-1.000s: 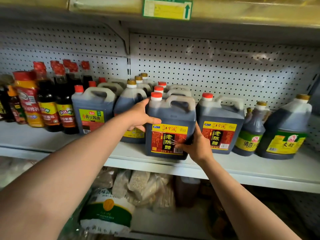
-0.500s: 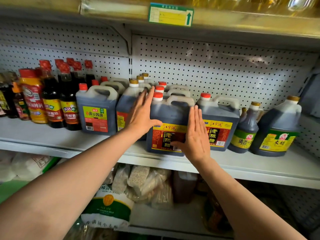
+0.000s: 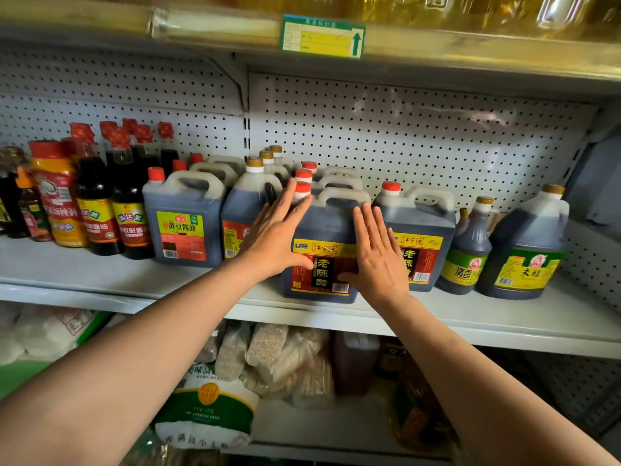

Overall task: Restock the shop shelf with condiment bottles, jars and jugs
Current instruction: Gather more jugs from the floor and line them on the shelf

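Both my hands, left [image 3: 275,237] and right [image 3: 378,260], lie flat and released on the front vinegar jug [image 3: 324,250] on the shelf [image 3: 100,274]. I should push evenly, keeping it straight in its row.

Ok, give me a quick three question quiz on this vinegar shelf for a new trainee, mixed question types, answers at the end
1. True or false: the left hand grips the front vinegar jug by its handle.
2. What colour is that jug's cap? A red, B gold, C green.
3. Fill in: the price tag on the upper shelf edge carries a green ___ pointing up.

Key: 1 false, both it and the right hand lie flat against the jug; 2 A; 3 arrow.
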Tool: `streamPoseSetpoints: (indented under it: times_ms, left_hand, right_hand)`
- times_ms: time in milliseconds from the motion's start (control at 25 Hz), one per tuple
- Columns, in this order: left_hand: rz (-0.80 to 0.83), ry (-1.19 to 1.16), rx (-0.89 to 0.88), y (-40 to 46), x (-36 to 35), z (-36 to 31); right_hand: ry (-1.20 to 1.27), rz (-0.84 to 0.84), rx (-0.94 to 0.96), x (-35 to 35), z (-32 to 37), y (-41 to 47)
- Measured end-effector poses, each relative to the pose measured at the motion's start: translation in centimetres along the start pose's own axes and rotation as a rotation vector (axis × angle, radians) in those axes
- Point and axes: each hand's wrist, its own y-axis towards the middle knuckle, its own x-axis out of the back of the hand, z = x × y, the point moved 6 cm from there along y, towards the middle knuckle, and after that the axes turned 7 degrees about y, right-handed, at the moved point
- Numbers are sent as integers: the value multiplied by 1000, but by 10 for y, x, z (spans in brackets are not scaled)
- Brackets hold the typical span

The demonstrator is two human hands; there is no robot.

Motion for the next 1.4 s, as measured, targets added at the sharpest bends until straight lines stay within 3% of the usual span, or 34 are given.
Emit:
streamPoseSetpoints:
  times_ms: [160,360,520,840,1040,1240,1400]
  left_hand:
    - [-22,23,9,-1,-4,-2]
    - [-149,292,-96,-8,-19,-12]
    - [-117,208,-130,-8,-29,-15]
    - [-86,191,-161,-7,-26,-11]
    - [-88,455,-129,-8,-31,-11]
    - [-130,594,-133,-5,-34,-15]
    - [-140,611,-148,-1,-35,-15]
  right_hand:
    - [90,-258,39,11,-4,-3]
    - [68,-314,116,9,6,-15]
    - [101,-437,290,7,26,-37]
    - [99,-287,168,-3,19,-34]
    - [-6,-64,75,-11,7,-13]
    - [-189,-62,42,-15,13,-3]
    - [-174,-22,26,-13,16,1]
